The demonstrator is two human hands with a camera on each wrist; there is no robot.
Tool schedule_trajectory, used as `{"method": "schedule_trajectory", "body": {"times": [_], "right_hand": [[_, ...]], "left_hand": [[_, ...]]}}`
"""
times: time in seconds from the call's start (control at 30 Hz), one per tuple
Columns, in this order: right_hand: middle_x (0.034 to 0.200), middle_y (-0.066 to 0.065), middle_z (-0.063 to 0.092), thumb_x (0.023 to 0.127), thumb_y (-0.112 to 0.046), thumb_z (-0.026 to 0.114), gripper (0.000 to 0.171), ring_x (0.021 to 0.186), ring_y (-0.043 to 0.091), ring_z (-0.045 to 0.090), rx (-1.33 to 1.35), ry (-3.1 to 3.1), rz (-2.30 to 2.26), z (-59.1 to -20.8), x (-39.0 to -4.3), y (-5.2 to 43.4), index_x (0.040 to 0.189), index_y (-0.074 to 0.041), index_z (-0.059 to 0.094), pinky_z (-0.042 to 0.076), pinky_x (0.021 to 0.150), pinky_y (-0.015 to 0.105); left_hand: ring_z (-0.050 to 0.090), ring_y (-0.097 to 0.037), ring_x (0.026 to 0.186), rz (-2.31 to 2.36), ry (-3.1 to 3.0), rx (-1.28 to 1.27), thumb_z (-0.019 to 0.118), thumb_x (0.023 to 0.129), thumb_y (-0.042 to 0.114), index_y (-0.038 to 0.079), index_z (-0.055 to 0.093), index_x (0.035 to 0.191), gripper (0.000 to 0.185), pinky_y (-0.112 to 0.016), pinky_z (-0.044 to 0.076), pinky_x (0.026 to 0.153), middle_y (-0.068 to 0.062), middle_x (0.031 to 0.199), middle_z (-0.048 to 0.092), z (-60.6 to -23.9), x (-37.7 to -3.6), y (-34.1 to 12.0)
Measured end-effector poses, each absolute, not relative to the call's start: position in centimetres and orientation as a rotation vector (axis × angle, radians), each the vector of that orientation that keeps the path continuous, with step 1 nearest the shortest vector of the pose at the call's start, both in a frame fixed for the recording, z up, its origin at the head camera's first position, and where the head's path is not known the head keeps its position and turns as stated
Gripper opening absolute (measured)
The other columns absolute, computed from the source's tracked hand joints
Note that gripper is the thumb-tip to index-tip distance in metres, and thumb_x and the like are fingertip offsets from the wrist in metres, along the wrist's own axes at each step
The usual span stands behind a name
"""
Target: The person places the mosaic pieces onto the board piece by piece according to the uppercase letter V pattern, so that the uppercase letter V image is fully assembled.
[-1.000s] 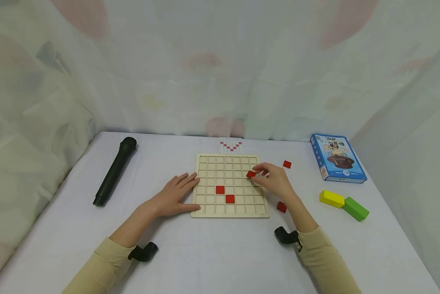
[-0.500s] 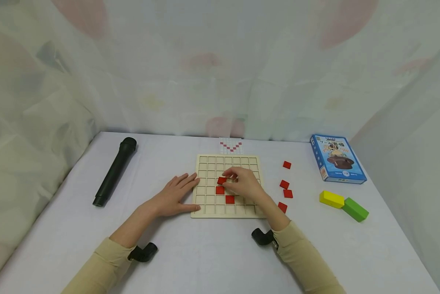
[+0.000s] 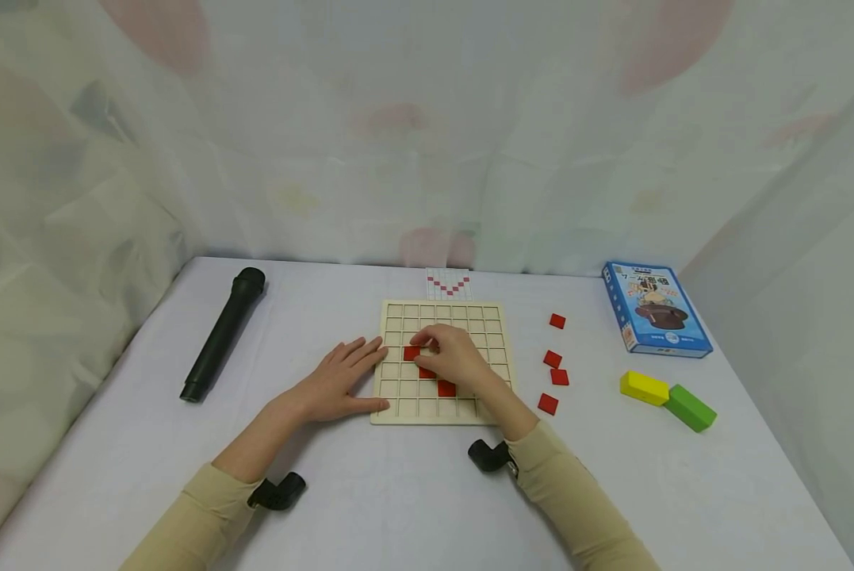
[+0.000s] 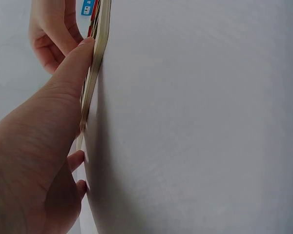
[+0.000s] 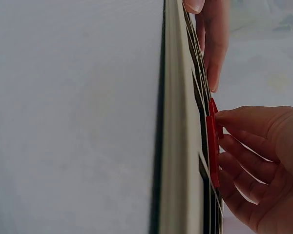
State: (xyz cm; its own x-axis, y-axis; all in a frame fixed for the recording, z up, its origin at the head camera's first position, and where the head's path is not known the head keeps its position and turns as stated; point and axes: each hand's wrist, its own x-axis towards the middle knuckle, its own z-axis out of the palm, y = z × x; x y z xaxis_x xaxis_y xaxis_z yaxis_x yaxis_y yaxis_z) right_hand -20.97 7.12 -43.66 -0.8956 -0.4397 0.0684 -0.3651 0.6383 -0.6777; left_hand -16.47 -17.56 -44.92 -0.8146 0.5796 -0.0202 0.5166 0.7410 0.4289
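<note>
**Ana:** White cloth covers the bench [image 3: 398, 507], and pale curtains hang behind it. What's at the centre?

**Ben:** One small red square tile [image 3: 411, 353], pinched at the fingertips of the right hand [image 3: 455, 358] and held against a cell in the left half of the pale wooden grid board [image 3: 494, 317], roughly midway up. The right wrist view shows it edge-on against the board's ribs, with curled fingers [image 5: 249, 161] behind it.

**Ana:** And the left hand?

**Ben:** The left hand [image 3: 337, 381] lies flat and spread on the cloth, fingertips against the board's left edge and the thumb along its near corner. Its forearm angles in from the lower left; the right forearm crosses the board's near edge.

**Ana:** What might go wrong?

**Ben:** I'd judge the tile could land tilted on a rib instead of inside the cell. The right palm also hovers over two seated red tiles [image 3: 446, 388], so it might nudge them loose.

**Ana:** Further out?

**Ben:** Four loose red tiles [image 3: 552, 358] lie right of the board, and a small red-and-white pattern card [image 3: 449, 282] beyond it. A black cylindrical microphone [image 3: 223, 333] lies far left; a blue printed box [image 3: 655, 308], a yellow block [image 3: 644, 386] and a green block [image 3: 690, 406] are far right.
</note>
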Motion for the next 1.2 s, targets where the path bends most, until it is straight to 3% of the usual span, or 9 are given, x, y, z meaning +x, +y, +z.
{"method": "schedule_trajectory", "body": {"times": [0.57, 0.77, 1.03, 1.2], "right_hand": [[0.105, -0.003, 0.069, 0.092, -0.019, 0.066, 0.019, 0.096, 0.015, 0.059, -0.604, 2.768, -1.145, -43.2, -20.6, 8.4, 0.109, -0.014, 0.072, 0.050, 0.086, 0.033], [0.110, 0.002, 0.068, 0.095, -0.020, 0.064, 0.019, 0.100, 0.021, 0.060, -0.465, 2.838, -1.153, -42.9, -21.5, 12.5, 0.110, -0.012, 0.071, 0.051, 0.085, 0.038], [0.130, 0.018, 0.058, 0.096, -0.018, 0.058, 0.028, 0.117, 0.036, 0.053, -0.157, 2.931, -1.016, -42.1, -22.9, 19.5, 0.120, -0.006, 0.067, 0.046, 0.094, 0.052], [0.134, 0.023, 0.051, 0.096, -0.015, 0.055, 0.030, 0.114, 0.039, 0.048, -0.016, 2.982, -0.935, -42.3, -23.6, 22.7, 0.123, -0.003, 0.064, 0.042, 0.099, 0.054]], "left_hand": [[0.013, -0.034, 0.147, 0.625, 2.784, 0.873, 0.065, 0.086, 0.059, 0.011, 0.026, 0.155, 0.093, -0.056, 0.009, 0.116, -0.005, 0.162, 0.018, -44.9, -16.5, -17.4], [0.012, -0.032, 0.147, 0.612, 2.785, 0.854, 0.064, 0.085, 0.061, 0.009, 0.023, 0.156, 0.097, -0.054, 0.008, 0.117, -0.005, 0.162, 0.017, -45.1, -16.6, -17.4], [0.012, -0.032, 0.148, 0.606, 2.792, 0.855, 0.064, 0.085, 0.062, 0.010, 0.023, 0.156, 0.098, -0.053, 0.007, 0.117, -0.005, 0.162, 0.017, -45.2, -16.6, -17.5], [0.012, -0.032, 0.147, 0.611, 2.792, 0.856, 0.064, 0.085, 0.063, 0.010, 0.023, 0.156, 0.098, -0.053, 0.007, 0.117, -0.005, 0.162, 0.017, -45.3, -16.6, -17.6]]}}
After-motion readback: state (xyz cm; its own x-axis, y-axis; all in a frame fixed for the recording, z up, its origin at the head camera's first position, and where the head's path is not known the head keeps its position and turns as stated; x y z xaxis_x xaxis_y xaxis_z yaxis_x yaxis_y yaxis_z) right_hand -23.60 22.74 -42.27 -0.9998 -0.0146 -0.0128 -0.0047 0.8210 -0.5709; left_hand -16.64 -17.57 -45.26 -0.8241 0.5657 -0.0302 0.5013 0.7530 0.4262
